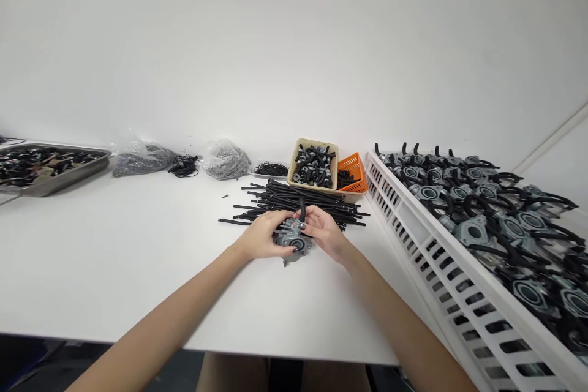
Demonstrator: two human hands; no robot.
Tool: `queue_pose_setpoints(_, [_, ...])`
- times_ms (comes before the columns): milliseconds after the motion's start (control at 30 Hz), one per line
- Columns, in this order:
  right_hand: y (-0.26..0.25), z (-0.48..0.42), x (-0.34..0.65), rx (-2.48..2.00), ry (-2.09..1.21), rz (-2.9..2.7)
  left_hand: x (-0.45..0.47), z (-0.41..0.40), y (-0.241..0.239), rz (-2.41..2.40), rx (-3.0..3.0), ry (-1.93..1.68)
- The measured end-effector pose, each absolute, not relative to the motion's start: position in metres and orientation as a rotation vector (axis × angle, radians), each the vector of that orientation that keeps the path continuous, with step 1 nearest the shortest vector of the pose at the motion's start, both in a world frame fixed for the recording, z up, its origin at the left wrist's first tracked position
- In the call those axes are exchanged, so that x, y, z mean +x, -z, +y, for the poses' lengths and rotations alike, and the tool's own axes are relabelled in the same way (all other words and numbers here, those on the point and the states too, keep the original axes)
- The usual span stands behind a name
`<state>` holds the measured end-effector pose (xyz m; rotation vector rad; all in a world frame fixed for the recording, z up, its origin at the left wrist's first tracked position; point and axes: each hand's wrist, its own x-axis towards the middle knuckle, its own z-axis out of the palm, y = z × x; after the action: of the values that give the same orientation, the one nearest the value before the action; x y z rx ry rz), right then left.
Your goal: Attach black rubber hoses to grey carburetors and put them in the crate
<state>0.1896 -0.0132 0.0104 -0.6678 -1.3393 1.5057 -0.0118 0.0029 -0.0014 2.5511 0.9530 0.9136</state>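
Note:
A grey metal carburetor (290, 239) is held just above the table, in front of a pile of black rubber hoses (294, 196). My left hand (265, 235) wraps round its left side, with the thumb across the front near the round bore. My right hand (322, 231) closes on the upper right of the carburetor, its fingers at the base of a short black rubber tube (302, 211) that stands up from the top. The fingertips behind the body are hidden.
On the right a white slotted crate (413, 226) holds many carburetors. At the back stand a cream basket (289, 179) of small parts, an orange basket (361, 179), a small tray (261, 175) and clear bags (227, 159). A metal tray (73, 180) lies far left.

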Motion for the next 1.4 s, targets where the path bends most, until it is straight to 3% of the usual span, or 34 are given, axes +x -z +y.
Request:
queue_pose_setpoints(133, [-0.010, -0.014, 0.178, -0.722, -1.314, -1.421, -0.011, 0.001, -0.001, 0.915, 2.553, -0.911])
queue_pose_setpoints(367, [-0.007, -0.010, 0.195, -0.620, -1.541, -1.366, -0.012, 0.003, -0.001, 0.928, 2.552, -0.890])
queue_pose_setpoints(833, [-0.009, -0.014, 0.190, -0.664, -1.341, -1.556, -0.015, 0.005, 0.000, 0.906, 2.557, -0.894])
queue_pose_setpoints(1067, [-0.009, -0.015, 0.191, -0.656, -1.406, -1.450, -0.014, 0.004, 0.002, 0.969, 2.527, -0.905])
queue_pose_setpoints(1400, [-0.009, -0.012, 0.183, -0.825, -1.112, -1.335, -0.013, 0.003, -0.003, 0.925, 2.537, -0.876])
